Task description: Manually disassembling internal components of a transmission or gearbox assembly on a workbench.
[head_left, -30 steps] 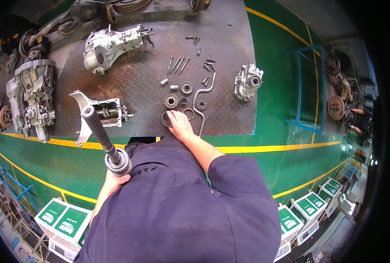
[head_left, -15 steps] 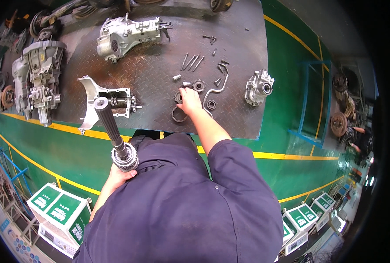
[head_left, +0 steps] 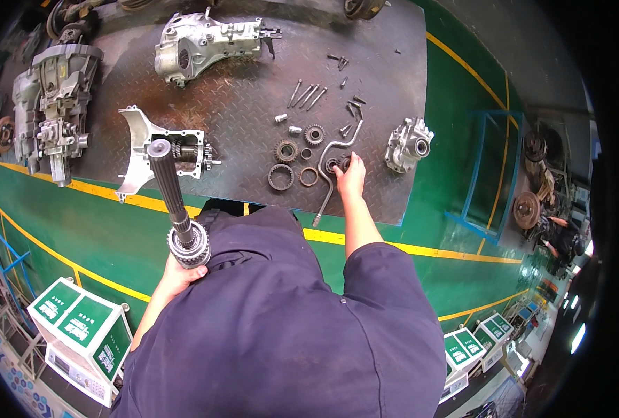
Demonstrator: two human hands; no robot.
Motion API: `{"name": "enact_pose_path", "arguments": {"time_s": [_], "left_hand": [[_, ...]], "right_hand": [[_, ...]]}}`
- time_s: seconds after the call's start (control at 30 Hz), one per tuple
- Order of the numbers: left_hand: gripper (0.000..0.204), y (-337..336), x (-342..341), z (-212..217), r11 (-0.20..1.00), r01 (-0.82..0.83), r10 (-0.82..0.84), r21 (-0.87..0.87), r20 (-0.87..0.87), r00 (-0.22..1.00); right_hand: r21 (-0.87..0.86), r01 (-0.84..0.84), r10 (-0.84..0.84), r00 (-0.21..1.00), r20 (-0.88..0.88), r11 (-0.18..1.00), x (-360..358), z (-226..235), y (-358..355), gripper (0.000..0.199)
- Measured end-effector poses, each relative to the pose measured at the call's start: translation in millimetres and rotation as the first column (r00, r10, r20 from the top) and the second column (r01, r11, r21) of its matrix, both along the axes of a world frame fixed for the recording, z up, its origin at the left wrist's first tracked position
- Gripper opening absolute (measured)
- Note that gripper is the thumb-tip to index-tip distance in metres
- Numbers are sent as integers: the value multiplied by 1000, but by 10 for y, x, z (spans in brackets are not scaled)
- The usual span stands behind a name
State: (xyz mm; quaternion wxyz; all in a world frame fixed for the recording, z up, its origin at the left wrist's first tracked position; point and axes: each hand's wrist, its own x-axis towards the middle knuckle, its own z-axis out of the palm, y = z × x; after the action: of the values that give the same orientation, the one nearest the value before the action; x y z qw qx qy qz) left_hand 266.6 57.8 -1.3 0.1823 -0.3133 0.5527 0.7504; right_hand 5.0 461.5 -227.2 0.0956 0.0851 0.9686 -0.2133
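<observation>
We see the left hand (head_left: 177,277) w/ fingers wrapped under the gear end of a splined shaft (head_left: 175,205), held upright above the green floor, just in front of the steel plate (head_left: 240,104). Right hand (head_left: 351,177) reaches out onto the plate, fingertips curled round a small dark bearing (head_left: 343,163), touching the bent pipe (head_left: 330,171). Can't tell if the bearing's lifted. Rings & gears (head_left: 286,150) lie just left of it, bolts (head_left: 304,95) beyond, a small housing (head_left: 407,143) to the right, open casing (head_left: 158,146) near the shaft tip.
</observation>
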Motion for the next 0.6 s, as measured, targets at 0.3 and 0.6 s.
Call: {"name": "enact_pose_path", "arguments": {"time_s": [0.3, 0.6], "left_hand": [[77, 69, -259, 24, 1000, -31, 31, 7, -76, 997], [75, 176, -543, 45, 980, -86, 61, -177, -143, 988]], "right_hand": [[279, -566, 554, 823, 130, 776, 460, 288, -694, 77], [232, -589, 567, 808, 162, 774, 586, 64, -626, 61]]}}
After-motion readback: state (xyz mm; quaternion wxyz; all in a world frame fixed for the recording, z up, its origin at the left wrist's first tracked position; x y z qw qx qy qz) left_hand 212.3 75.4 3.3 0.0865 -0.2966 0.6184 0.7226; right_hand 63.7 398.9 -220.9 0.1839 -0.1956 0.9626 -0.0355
